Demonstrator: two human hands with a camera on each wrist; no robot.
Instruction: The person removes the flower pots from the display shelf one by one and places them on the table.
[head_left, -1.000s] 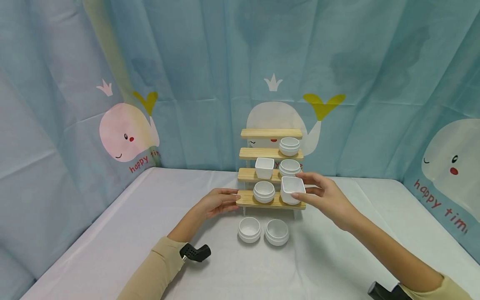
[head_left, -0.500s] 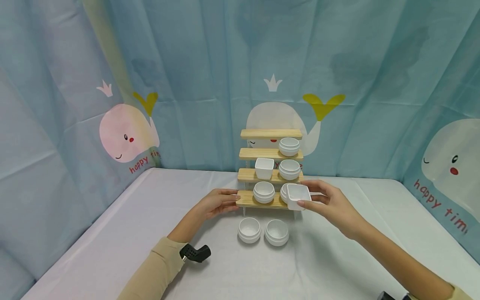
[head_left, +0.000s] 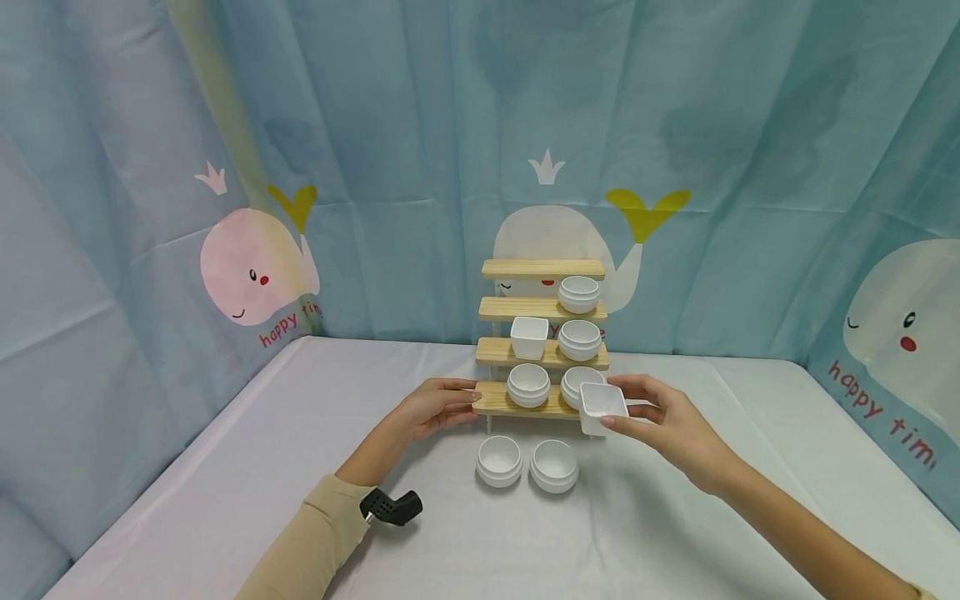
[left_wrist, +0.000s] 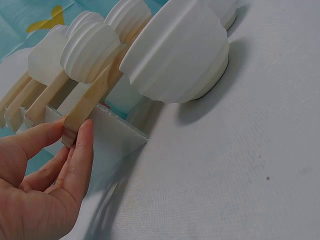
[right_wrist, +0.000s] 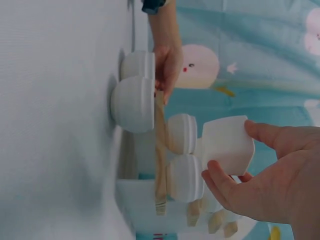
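Currently my head view shows the right hand [head_left: 675, 427] pinching a square cup [head_left: 602, 402] mid-air by the lower right of the stand [head_left: 543, 268], my left-wrist view the left hand [left_wrist: 47, 195] pinching the bottom shelf [left_wrist: 91, 101], seemingly bracing this carry, and my right-wrist view nearby round cups [right_wrist: 185, 177], so I judge the next move needs clearance

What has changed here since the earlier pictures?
The right hand, gripping the square white bowl throughout, moved it down and rightward, uncovering more of the round bowl behind it. The left hand still pinches the left end of the bottom wooden step; the other bowls stayed put.
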